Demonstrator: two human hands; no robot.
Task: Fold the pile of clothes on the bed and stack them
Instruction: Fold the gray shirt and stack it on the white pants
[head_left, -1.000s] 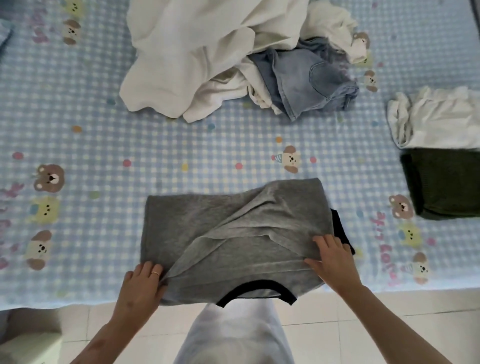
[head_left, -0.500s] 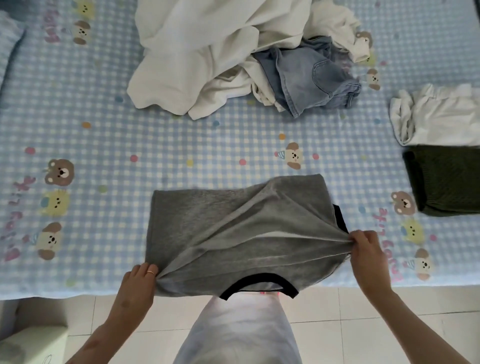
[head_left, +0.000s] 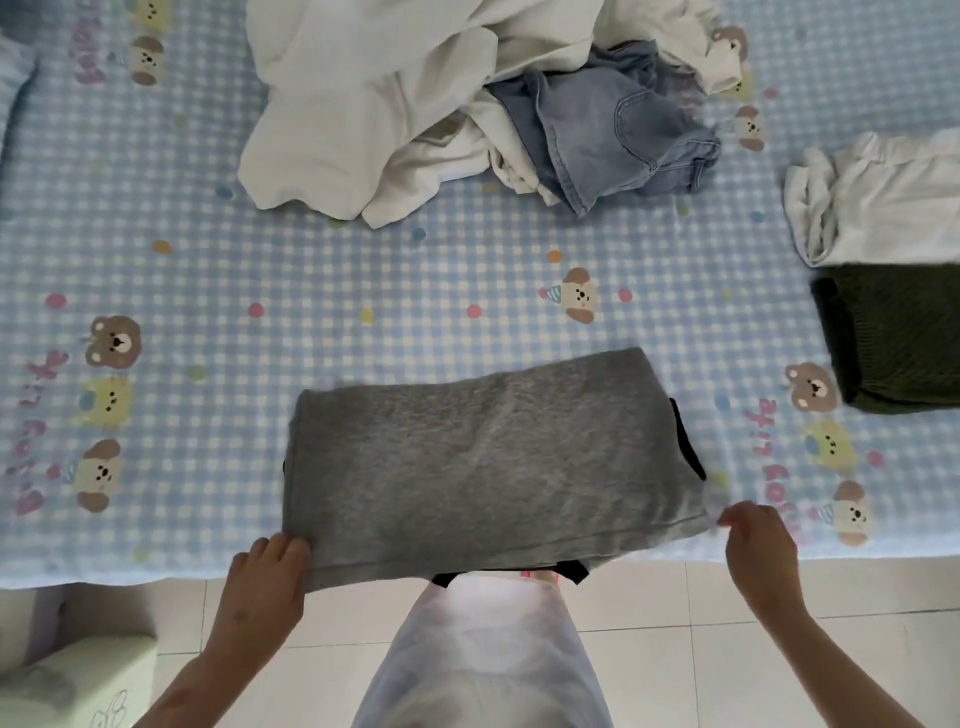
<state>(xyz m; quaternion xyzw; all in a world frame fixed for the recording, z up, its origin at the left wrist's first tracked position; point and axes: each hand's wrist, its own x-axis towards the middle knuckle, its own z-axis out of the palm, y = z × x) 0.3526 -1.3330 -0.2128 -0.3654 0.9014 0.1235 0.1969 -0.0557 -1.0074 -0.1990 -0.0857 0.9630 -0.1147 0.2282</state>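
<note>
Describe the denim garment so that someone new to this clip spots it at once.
Start at the heap of white cloth at the far side of the blue checked bed sheet. Tucked against the heap's right edge lies the crumpled light-blue denim garment, the only blue, stitched fabric among unfolded whites.

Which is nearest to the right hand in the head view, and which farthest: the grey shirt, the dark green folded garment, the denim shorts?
From the right hand:
1. Grey shirt, right beside it, its near right corner at the fingertips.
2. Dark green folded garment, at the bed's right edge.
3. Denim shorts, in the far pile.
</note>
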